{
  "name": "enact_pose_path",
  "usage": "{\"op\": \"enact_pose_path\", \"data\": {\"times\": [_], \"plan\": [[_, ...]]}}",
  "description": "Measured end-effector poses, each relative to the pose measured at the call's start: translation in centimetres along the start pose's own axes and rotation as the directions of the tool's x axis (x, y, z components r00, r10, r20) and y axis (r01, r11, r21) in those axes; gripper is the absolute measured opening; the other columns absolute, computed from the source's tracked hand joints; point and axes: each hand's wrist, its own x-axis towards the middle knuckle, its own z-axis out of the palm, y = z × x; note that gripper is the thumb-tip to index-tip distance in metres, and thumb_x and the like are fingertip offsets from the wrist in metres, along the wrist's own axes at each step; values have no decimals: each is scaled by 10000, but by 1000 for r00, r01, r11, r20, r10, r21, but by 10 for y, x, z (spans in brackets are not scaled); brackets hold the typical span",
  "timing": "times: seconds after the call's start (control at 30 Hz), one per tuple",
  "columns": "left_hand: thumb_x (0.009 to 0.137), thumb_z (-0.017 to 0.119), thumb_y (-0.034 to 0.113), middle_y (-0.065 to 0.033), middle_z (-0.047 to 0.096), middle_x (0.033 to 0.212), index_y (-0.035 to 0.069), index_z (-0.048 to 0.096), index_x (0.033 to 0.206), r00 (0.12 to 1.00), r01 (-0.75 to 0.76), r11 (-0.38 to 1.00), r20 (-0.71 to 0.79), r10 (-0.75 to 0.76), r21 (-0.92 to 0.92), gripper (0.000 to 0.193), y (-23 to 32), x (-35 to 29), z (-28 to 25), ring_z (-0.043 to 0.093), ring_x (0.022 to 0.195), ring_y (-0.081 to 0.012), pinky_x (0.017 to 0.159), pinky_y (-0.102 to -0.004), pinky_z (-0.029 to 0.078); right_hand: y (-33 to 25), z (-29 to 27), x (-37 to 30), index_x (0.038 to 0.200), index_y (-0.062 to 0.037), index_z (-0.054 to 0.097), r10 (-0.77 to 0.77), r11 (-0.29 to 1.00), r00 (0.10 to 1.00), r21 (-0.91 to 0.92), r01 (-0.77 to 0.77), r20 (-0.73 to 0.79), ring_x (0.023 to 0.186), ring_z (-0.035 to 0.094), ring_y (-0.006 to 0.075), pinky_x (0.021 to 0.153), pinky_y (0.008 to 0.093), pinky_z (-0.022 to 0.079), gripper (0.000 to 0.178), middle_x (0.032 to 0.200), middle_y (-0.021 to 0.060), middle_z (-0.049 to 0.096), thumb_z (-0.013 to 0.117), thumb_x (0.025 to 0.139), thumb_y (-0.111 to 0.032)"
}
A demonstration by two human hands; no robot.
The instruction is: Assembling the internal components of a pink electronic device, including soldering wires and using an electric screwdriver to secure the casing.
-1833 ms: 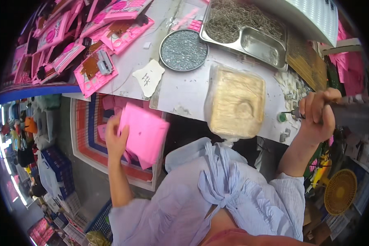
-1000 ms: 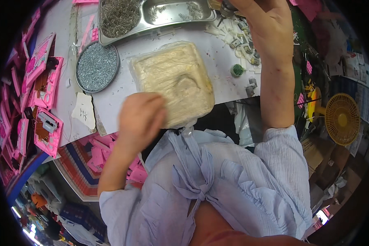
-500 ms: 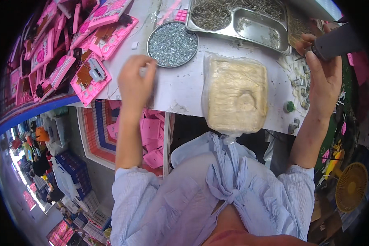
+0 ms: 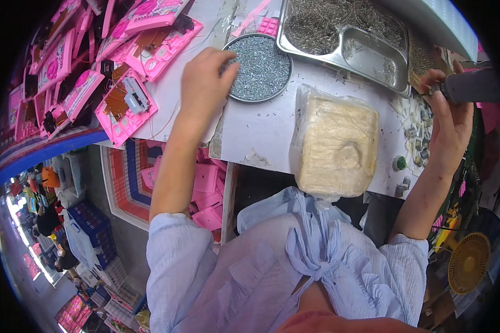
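Observation:
My left hand (image 4: 204,83) is at the left rim of a round dish (image 4: 290,76) full of small silvery screws (image 4: 258,66). Its thumb and forefinger stand apart over the screws, and I make out nothing between them; the other fingers are curled. At the right, my right hand (image 4: 449,114) grips a dark grey electric screwdriver (image 4: 475,87), fingers around its front end. Between my arms a cream-coloured block (image 4: 339,133) wrapped in clear plastic lies on the white table (image 4: 255,130), reaching over its front edge.
Pink plastic toy casings (image 4: 66,72) with wires and circuit parts are piled at the left. A metal compartment tray (image 4: 347,64) of small metal parts stands at the back. Small white and grey pieces (image 4: 414,127) lie at the right, near a yellow fan (image 4: 468,263). A crate (image 4: 129,194) of pink parts sits below.
My left hand has moved forward and right, from beside the dish to over its left rim. My right hand still holds the electric screwdriver. The whole view has shifted slightly.

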Motion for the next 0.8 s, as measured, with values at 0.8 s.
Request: {"op": "enact_pose_path", "data": {"times": [0.8], "plan": [[857, 734, 173, -149, 690, 1024, 30, 699, 1078, 916, -400, 899, -68, 394, -177, 266, 130, 95, 69, 654, 1009, -342, 895, -437, 525, 5, 2, -1, 1484, 29, 433, 32, 980, 999, 195, -30, -10, 1107, 650, 185, 991, 330, 519, 585, 1220, 137, 662, 655, 943, 57]]}}
